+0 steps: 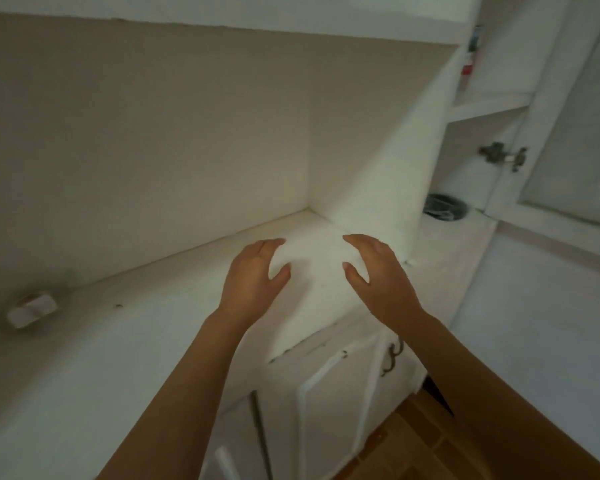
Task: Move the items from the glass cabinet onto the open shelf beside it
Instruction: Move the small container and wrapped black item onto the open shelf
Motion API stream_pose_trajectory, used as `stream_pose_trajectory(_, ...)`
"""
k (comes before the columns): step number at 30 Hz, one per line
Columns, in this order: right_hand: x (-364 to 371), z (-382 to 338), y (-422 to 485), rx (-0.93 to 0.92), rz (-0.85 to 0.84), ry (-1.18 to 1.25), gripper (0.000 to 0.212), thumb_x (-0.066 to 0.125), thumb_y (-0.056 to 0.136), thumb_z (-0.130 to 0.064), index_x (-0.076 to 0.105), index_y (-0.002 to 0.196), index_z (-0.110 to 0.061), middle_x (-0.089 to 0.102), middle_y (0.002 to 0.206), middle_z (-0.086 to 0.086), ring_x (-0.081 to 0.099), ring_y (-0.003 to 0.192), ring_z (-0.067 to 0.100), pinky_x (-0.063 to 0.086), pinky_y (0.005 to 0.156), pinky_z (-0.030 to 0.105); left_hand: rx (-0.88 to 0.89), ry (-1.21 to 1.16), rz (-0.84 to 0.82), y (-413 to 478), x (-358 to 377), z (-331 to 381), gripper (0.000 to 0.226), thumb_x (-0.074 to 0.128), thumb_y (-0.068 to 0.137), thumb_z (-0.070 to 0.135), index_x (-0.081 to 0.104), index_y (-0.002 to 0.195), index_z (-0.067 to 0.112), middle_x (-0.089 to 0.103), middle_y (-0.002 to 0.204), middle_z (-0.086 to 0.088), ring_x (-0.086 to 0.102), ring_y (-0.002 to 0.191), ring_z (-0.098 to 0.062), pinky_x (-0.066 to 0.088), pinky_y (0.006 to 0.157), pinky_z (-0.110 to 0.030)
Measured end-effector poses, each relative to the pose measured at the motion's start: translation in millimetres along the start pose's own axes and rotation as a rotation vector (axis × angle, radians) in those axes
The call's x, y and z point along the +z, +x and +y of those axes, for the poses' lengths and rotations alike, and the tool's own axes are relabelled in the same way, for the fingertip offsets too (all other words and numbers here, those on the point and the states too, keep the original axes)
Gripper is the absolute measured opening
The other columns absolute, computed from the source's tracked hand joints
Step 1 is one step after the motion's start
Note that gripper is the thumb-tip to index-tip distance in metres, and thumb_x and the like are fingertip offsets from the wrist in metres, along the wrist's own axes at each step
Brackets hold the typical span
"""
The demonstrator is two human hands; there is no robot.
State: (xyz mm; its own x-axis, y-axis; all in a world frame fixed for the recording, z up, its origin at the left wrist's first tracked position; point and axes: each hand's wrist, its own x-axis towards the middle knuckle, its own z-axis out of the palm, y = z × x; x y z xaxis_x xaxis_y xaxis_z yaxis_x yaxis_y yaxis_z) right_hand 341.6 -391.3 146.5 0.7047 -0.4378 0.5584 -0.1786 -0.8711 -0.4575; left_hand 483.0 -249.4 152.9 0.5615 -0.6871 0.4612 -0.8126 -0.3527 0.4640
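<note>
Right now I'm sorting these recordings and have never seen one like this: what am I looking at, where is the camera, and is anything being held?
This is one picture from a camera worn on a person's head, looking forward and down at their bare arms. No machine is involved. The left hand and right hand hover open above a white shelf, facing each other, with nothing in either grip. A small white object, too blurred to identify, lies at the far left of the shelf. To the right stands a cabinet with its glass door open; a dark round item sits inside, and small containers are on a higher level.
</note>
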Motion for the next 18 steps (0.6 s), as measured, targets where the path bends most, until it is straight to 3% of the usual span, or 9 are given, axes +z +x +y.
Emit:
stream_pose_trajectory(8, -110.9, 90.0, -73.1, 0.202, 0.086, -0.177, 0.039, 0.047, 0.092, -0.021, 0.041, 0.131, -0.014, 0.048, 0.135, 0.007, 0.038, 0.126, 0.019, 0.022, 0.100, 0.021, 0.141, -0.165, -0.119, 11.0, 89.6, 118.3, 0.042, 0.052, 0.090, 0.028, 0.045, 0.130, 0.018, 0.051, 0.136, -0.004, 0.044, 0.125, -0.021, 0.030, 0.105, -0.030)
stream_pose_trajectory(18, -194.0, 143.0, -149.1, 0.378, 0.192, -0.342, 0.038, 0.050, 0.091, -0.019, 0.044, 0.128, -0.013, 0.052, 0.130, 0.008, 0.044, 0.122, 0.021, 0.023, 0.099, 0.021, 0.299, -0.291, -0.224, 18.3, 162.0, 214.5, 0.041, 0.055, 0.089, 0.024, 0.048, 0.128, 0.015, 0.054, 0.132, -0.006, 0.047, 0.121, -0.022, 0.028, 0.100, -0.025)
